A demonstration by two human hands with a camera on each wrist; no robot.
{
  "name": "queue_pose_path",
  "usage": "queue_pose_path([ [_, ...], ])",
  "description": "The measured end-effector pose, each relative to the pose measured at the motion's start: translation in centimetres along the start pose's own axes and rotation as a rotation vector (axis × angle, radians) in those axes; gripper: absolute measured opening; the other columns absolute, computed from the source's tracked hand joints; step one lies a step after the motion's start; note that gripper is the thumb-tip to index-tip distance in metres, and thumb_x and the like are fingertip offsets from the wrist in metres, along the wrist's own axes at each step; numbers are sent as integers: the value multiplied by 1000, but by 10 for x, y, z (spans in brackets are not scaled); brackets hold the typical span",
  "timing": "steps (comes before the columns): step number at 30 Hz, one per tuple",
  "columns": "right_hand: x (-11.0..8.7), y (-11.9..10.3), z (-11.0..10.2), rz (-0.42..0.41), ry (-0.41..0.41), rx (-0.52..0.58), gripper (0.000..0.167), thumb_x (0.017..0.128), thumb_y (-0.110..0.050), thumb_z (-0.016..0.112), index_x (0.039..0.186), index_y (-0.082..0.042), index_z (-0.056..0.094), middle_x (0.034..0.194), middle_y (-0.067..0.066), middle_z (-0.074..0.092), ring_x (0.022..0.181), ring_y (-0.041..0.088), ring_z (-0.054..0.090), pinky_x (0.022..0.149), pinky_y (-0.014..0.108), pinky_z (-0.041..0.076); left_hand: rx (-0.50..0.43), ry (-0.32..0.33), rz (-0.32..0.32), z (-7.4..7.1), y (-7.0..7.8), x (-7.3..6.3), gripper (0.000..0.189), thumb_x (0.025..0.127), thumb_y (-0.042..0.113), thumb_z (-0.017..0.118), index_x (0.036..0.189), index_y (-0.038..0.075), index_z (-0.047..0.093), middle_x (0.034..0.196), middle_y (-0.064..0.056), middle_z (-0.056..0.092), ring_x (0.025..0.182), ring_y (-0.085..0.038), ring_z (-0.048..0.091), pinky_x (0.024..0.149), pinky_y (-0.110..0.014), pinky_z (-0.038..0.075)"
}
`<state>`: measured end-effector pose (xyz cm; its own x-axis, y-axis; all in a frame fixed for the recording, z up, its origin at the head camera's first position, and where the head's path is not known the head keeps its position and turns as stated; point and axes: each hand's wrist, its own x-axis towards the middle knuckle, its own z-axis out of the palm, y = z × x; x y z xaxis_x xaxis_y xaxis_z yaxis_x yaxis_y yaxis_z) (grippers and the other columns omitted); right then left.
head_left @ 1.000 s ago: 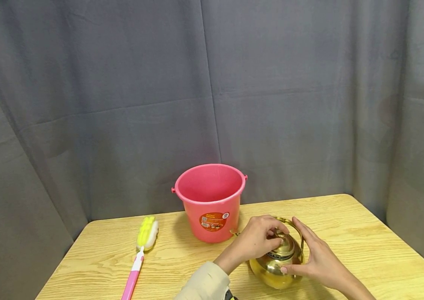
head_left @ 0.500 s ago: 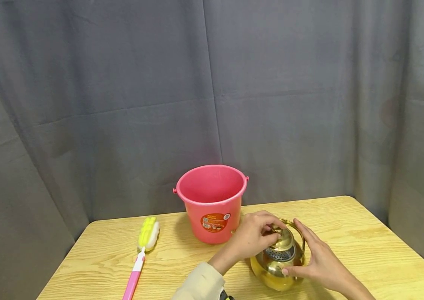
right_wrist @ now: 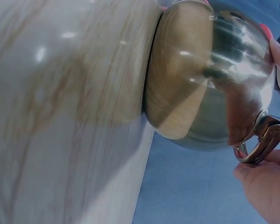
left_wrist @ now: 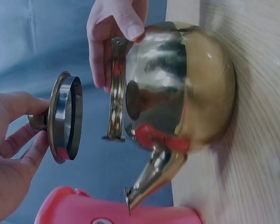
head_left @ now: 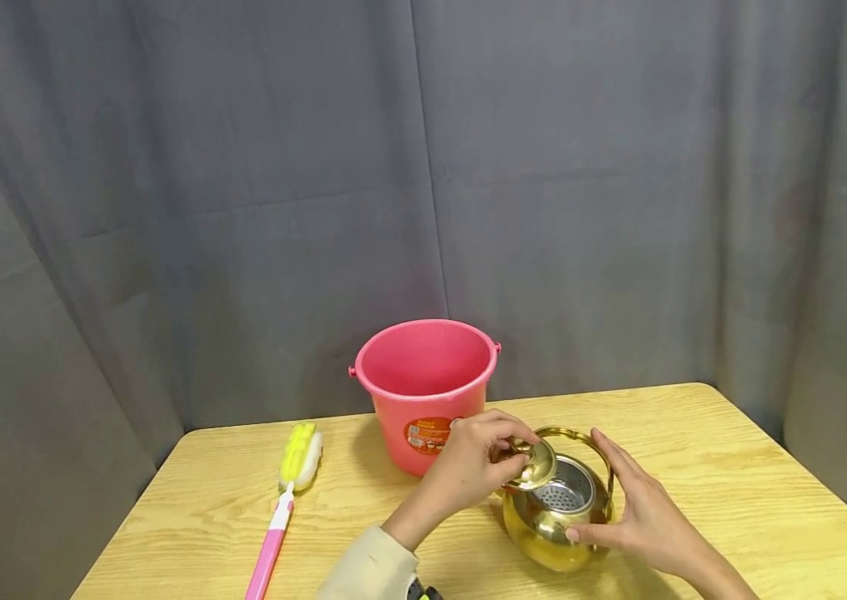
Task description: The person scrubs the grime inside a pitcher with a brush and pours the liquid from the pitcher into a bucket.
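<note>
lower right: left hand pinches tilted lid | lid up-left of upright kettle, apart | right hand nearer kettle, fingers extended, touching it at right

A shiny brass-coloured kettle on a wood-grain tabletop, fingers against its handle

At five o'clock in your head view, a round, shiny, brass-coloured kettle stands upright and uncovered, a perforated metal strainer showing inside its mouth, while you hold its knobbed lid apart from the opening, toward ten o'clock.
</note>
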<state>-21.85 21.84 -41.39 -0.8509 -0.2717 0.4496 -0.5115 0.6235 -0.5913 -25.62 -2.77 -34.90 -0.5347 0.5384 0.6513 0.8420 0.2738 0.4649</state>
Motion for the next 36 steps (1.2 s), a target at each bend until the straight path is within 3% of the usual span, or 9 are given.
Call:
queue_pose_path([
  [12,3,-1,-1,13,16,-11,121,63,-48,88,154,-9,20,150,21,34,132,47,32,96,68,30,-15,50,-73,-22,-3,-16,21,79,-6,71,98,4,73,100,-3,66,86,-10,62,76,-20,52],
  [21,3,-1,1,16,23,-28,122,62,-49,88,154,-8,20,150,21,33,132,48,33,96,69,30,10,98,-108,-43,-8,-36,22,78,-5,74,97,6,73,102,0,67,92,-13,63,74,-23,53],
  [26,2,-1,1,14,22,-31,122,62,-49,89,154,-7,20,150,22,33,131,49,33,95,70,30,27,120,-138,-53,-11,-49,23,77,-5,75,96,7,74,102,1,67,86,-12,63,71,-26,54],
  [36,0,-3,0,13,16,-28,122,62,-47,89,154,-6,20,149,22,34,131,49,33,94,70,31,44,166,-238,-68,-17,-74,24,77,-5,77,95,10,74,100,9,66,85,-11,62,72,-27,55],
])
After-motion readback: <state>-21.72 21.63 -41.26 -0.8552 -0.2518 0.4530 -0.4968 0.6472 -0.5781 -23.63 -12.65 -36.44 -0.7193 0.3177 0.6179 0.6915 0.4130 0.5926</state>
